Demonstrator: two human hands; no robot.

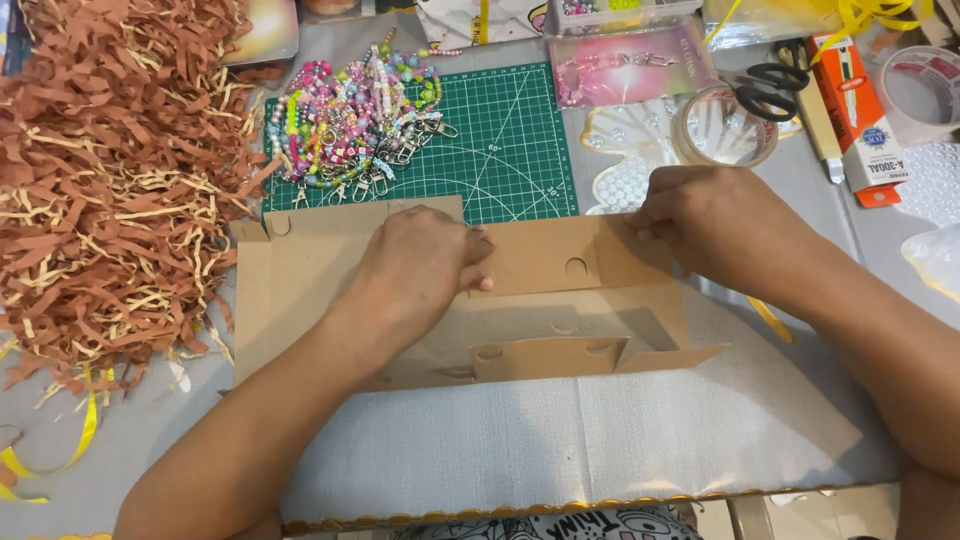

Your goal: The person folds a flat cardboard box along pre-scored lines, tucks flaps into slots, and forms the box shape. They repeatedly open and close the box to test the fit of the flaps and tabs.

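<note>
A flat brown cardboard box blank (545, 262) with flaps and round notches lies on the grey table, partly over a green cutting mat (505, 150). My left hand (420, 265) presses down on the cardboard's middle, fingers curled over a fold. My right hand (705, 215) pinches the cardboard's far right flap at its upper edge. A folded front flap (548, 356) stands slightly raised near me.
A big heap of brown and cream shredded paper (115, 170) fills the left. Several colourful beaded keychains (350, 120) lie on the mat's left. Tape rolls (722, 128), black scissors (765, 88), a red-and-white box (860, 110) and pearl-edged trays sit at the back right. Yellow ribbon (60, 455) lies front left.
</note>
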